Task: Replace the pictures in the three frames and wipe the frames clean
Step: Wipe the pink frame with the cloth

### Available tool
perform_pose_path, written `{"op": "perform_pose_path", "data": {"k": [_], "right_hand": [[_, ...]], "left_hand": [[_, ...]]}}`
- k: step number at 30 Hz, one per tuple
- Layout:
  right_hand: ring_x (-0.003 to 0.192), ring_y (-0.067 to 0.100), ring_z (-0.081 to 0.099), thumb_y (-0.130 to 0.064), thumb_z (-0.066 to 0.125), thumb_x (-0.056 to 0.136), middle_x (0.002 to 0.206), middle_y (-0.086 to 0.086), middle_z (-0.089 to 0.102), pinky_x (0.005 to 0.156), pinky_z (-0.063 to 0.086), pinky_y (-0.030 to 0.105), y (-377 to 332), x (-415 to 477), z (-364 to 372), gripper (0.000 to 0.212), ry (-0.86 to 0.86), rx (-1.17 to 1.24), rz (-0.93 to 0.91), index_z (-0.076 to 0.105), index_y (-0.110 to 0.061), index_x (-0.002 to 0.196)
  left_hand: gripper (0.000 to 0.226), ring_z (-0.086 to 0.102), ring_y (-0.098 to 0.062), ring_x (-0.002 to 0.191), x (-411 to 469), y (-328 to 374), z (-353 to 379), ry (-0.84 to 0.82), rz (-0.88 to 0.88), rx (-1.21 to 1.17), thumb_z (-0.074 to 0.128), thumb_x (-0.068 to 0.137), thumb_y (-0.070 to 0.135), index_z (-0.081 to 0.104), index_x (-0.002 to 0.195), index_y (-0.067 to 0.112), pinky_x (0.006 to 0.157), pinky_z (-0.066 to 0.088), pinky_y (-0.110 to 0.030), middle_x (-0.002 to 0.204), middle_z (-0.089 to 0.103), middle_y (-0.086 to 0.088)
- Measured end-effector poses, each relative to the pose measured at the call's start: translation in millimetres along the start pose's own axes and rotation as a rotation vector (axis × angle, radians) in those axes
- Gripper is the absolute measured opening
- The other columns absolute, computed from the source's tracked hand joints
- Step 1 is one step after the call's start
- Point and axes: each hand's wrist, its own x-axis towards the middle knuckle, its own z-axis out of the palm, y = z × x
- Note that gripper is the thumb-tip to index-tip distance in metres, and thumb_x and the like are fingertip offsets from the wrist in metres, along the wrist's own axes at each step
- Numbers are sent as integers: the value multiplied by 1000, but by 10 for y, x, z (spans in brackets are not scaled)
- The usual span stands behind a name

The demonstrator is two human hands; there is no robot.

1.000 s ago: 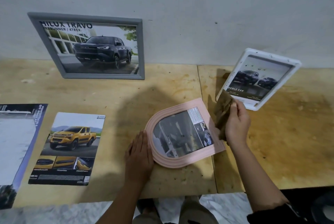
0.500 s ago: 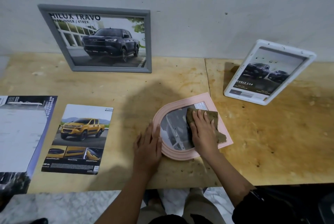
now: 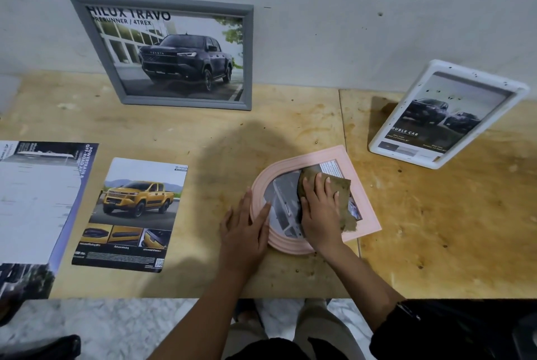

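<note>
**Q:** How many frames are there, and where?

**A:** Three. Nearest, a pink frame [image 3: 363,202] with one rounded end lies flat near the front of the table [image 3: 436,229]. The left hand [image 3: 244,231] rests on its rounded rim, fingers straight and holding nothing. The right hand [image 3: 319,214], fingers stretched flat, presses one brown cloth [image 3: 345,199] onto the glass and hides much of the picture. Farther back on the left, a grey frame [image 3: 174,51] with a dark truck picture leans against the wall [image 3: 348,11]. On the right, a white frame [image 3: 447,115] showing two dark trucks stands tilted back.

**Q:** What else is around?

**A:** Two loose printed sheets lie flat, well left of the hands. One is a flyer [image 3: 133,214] with a yellow truck. Beyond it is a larger brochure [image 3: 35,199], cut off at the left edge.

**Q:** And the surface and room?

**A:** Two stained plywood boards butted together form the table. The wall is plain and pale. A marbled floor [image 3: 87,324] shows below the table's front edge.
</note>
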Motion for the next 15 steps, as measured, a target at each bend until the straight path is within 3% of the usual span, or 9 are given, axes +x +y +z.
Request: {"op": "perform_pose_path", "data": {"k": [5,10,15], "right_hand": [[146,21,4,-20,31,100,157,4,16,117,0,36,13,-2,10,46,-16,21,-107,31,-16,146],[145,20,12,-21,31,95,153,1,27,116,13,43,47,28,24,48,-81,18,-274,39,-15,141],[139,14,8,-26,32,91,148,-4,35,114,10,37,180,72,-83,48,-200,26,-487,49,-17,135]], "left_hand": [[47,30,-21,137,-8,-9,9,5,3,6,27,95,39,42,139,31,105,31,-46,148,36,-12],[47,30,-21,136,-6,-15,11,14,0,12,27,95,39,44,138,30,105,31,-45,147,37,-13],[47,30,-21,135,-17,-8,12,28,-5,6,29,94,37,44,138,30,104,32,-45,146,38,-13]]}}
